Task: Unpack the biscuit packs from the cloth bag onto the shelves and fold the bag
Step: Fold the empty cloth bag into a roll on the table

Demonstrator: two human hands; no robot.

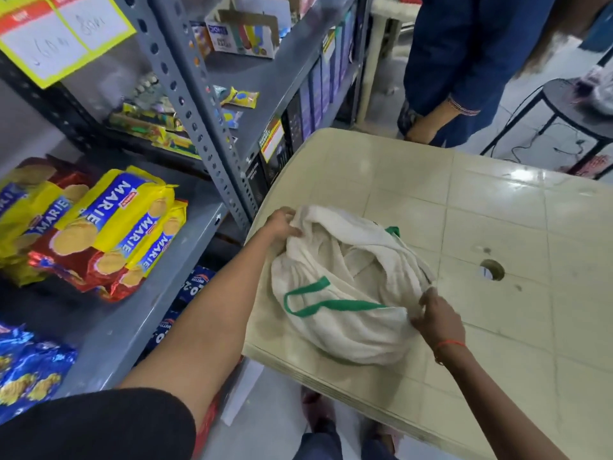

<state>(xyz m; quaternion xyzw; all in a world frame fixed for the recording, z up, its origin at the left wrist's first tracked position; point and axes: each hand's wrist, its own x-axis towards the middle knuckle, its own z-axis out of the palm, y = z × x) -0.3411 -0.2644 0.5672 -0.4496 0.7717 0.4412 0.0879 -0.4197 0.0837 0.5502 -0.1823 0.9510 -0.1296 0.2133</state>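
Observation:
A crumpled white cloth bag (pixel 345 280) with green handles lies on the near left corner of a cream plastic table (pixel 481 227). My left hand (pixel 282 224) grips the bag's far left edge. My right hand (pixel 438 313) pinches the cloth at its right side. I cannot see what is inside the bag. Yellow and red Marie biscuit packs (pixel 109 227) lie stacked on the grey metal shelf (pixel 139 313) to my left. Blue biscuit packs (pixel 30 370) sit nearer on the same shelf.
The grey rack's upright post (pixel 199 121) stands close to the table's left edge. Upper shelves hold small packets and boxes. A person in blue clothing (pixel 464 61) stands beyond the table. A black stool (pixel 570 107) is at the far right. The table has a round hole (pixel 492 269).

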